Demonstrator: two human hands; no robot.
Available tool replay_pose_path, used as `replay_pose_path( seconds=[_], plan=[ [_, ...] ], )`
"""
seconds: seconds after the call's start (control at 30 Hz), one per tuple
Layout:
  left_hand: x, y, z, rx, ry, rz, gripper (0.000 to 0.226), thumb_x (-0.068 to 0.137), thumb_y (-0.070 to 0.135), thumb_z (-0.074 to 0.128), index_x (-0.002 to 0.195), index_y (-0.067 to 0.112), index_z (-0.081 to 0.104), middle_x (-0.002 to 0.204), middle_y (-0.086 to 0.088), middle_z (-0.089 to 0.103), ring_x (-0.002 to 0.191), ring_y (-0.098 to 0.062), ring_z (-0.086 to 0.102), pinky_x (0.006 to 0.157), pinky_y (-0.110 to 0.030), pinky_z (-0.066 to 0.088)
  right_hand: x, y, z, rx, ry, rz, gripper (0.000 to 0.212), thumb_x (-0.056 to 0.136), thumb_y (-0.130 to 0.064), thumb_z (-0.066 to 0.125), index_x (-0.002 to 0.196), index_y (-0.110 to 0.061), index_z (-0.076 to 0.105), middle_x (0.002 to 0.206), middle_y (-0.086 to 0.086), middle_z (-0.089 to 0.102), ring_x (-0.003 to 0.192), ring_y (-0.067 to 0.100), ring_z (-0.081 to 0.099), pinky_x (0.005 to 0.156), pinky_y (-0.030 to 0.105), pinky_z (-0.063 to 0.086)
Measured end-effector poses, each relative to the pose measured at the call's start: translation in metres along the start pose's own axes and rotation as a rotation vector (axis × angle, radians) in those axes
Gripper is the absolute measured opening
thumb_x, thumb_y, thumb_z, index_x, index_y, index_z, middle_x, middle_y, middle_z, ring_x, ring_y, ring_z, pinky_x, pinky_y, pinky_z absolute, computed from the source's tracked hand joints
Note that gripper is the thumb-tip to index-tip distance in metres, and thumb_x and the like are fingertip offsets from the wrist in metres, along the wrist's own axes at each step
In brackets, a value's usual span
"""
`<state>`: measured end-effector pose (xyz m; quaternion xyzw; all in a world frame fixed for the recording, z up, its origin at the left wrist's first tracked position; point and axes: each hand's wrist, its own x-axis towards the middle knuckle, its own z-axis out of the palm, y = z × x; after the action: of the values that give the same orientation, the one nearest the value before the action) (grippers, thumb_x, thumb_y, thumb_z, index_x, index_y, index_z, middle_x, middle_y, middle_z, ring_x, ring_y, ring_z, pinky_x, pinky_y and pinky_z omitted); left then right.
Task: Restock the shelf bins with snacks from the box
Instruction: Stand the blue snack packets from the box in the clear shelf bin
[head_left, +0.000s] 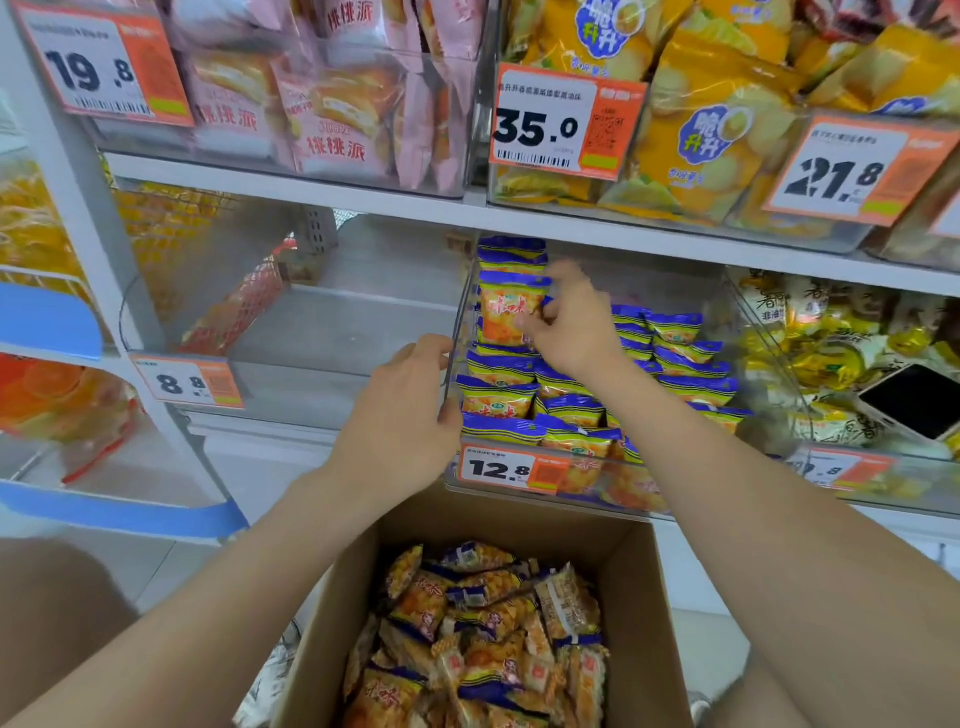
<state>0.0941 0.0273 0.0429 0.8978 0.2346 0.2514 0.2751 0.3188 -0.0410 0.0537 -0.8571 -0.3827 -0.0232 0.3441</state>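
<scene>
Head: right hand (569, 322), pinch on upright blue-topped packet (505, 312); left hand (410, 410), grip on bin wall (459, 327).

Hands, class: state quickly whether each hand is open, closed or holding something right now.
Left hand: grips the left wall of the clear bin.
Right hand: pinches a snack packet inside that bin.

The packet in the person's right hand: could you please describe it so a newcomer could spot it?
On the middle shelf, find the clear bin tagged 12.8. At its back left, the right hand pinches one orange packet with a blue top. It alone stands upright, face forward; its neighbours lie in overlapping rows.
</scene>
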Motion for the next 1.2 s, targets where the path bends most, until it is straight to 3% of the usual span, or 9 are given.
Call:
replay_pose_path(
  seconds=[0.13, 0.27, 0.37, 0.47, 0.57, 0.67, 0.77, 0.97, 1.2],
  plan=[
    [-0.002, 0.0, 0.001, -0.012, 0.0, 0.012, 0.041, 0.101, 0.023, 0.063, 0.14, 0.018, 0.052, 0.137, 0.001, 0.065, 0.119, -0.016, 0.062, 0.093, -0.028, 0.049, -0.007, 0.001, 0.01, -0.105, 0.033, -0.061, 0.064, 0.09, -0.033, 0.08, 0.147, -0.02, 0.052, 0.081, -0.001, 0.069, 0.088, 0.024, 0.071, 0.093, 0.043, 0.058],
    [-0.014, 0.0, -0.001, -0.041, 0.035, -0.013, 0.041, 0.101, 0.028, 0.066, 0.14, 0.02, 0.053, 0.138, 0.005, 0.063, 0.124, -0.01, 0.058, 0.094, -0.024, 0.047, -0.02, -0.004, -0.006, -0.084, 0.126, 0.028, 0.074, 0.084, -0.034, 0.08, 0.145, -0.018, 0.042, 0.125, 0.013, 0.058, 0.111, 0.036, 0.061, 0.088, 0.045, 0.056],
    [-0.032, 0.004, -0.002, 0.009, 0.167, 0.02, 0.027, 0.097, 0.025, 0.068, 0.118, 0.022, 0.052, 0.115, 0.006, 0.058, 0.105, -0.015, 0.059, 0.077, -0.033, 0.051, -0.056, -0.018, -0.027, -0.129, 0.15, -0.077, 0.048, 0.087, -0.023, 0.074, 0.13, -0.017, 0.054, 0.119, 0.008, 0.059, 0.103, 0.029, 0.061, 0.079, 0.037, 0.051],
    [-0.051, 0.009, -0.001, 0.122, 0.152, 0.013, 0.016, 0.091, 0.028, 0.066, 0.093, 0.026, 0.05, 0.083, 0.01, 0.056, 0.075, -0.018, 0.056, 0.057, -0.034, 0.044, -0.109, -0.042, -0.053, -0.04, -0.065, -0.238, 0.016, 0.09, -0.014, 0.064, 0.103, -0.022, 0.067, 0.08, -0.009, 0.067, 0.071, 0.009, 0.065, 0.063, 0.028, 0.048],
    [-0.063, 0.001, 0.01, 0.188, -0.309, -0.06, 0.015, 0.083, 0.037, 0.068, 0.078, 0.029, 0.057, 0.071, 0.009, 0.062, 0.071, -0.012, 0.061, 0.066, -0.037, 0.056, -0.157, -0.061, -0.07, -0.103, -0.548, -0.419, 0.02, 0.089, -0.012, 0.059, 0.095, -0.025, 0.073, 0.065, -0.019, 0.06, 0.068, -0.001, 0.06, 0.061, 0.016, 0.041],
    [-0.071, -0.018, 0.034, 0.361, -0.766, -0.076, 0.007, 0.089, 0.037, 0.068, 0.088, 0.03, 0.069, 0.088, 0.011, 0.069, 0.085, -0.012, 0.067, 0.082, -0.04, 0.06, -0.186, -0.044, -0.054, -0.355, -0.794, -0.495, 0.022, 0.091, -0.014, 0.054, 0.099, -0.026, 0.071, 0.071, -0.017, 0.053, 0.071, -0.001, 0.055, 0.068, 0.029, 0.051],
    [-0.078, -0.044, 0.071, 0.528, -0.941, -0.138, 0.009, 0.097, 0.024, 0.062, 0.094, 0.018, 0.068, 0.094, -0.002, 0.068, 0.086, -0.022, 0.068, 0.079, -0.039, 0.06, -0.201, -0.02, -0.032, -0.538, -0.877, -0.449, 0.02, 0.096, -0.015, 0.051, 0.108, -0.02, 0.066, 0.083, -0.004, 0.052, 0.082, 0.021, 0.061, 0.069, 0.043, 0.055],
    [-0.094, -0.099, 0.142, 0.547, -0.963, -0.363, 0.063, 0.1, 0.007, 0.055, 0.157, 0.007, 0.03, 0.158, -0.022, 0.026, 0.142, -0.047, 0.039, 0.116, -0.05, 0.042, -0.194, -0.002, -0.012, -0.625, -0.93, -0.402, 0.011, 0.099, -0.012, 0.05, 0.103, -0.016, 0.06, 0.083, 0.002, 0.048, 0.07, 0.021, 0.054, 0.052, 0.034, 0.035],
    [-0.101, -0.127, 0.173, 0.172, -0.876, -0.736, 0.119, 0.093, 0.008, 0.073, 0.163, 0.014, -0.023, 0.171, -0.023, -0.003, 0.155, -0.042, 0.022, 0.123, -0.045, 0.034, -0.185, 0.001, 0.005, -0.638, -1.017, -0.372, 0.009, 0.095, -0.008, 0.051, 0.093, -0.014, 0.056, 0.084, 0.006, 0.052, 0.071, 0.026, 0.058, 0.053, 0.038, 0.042]
  ],
)
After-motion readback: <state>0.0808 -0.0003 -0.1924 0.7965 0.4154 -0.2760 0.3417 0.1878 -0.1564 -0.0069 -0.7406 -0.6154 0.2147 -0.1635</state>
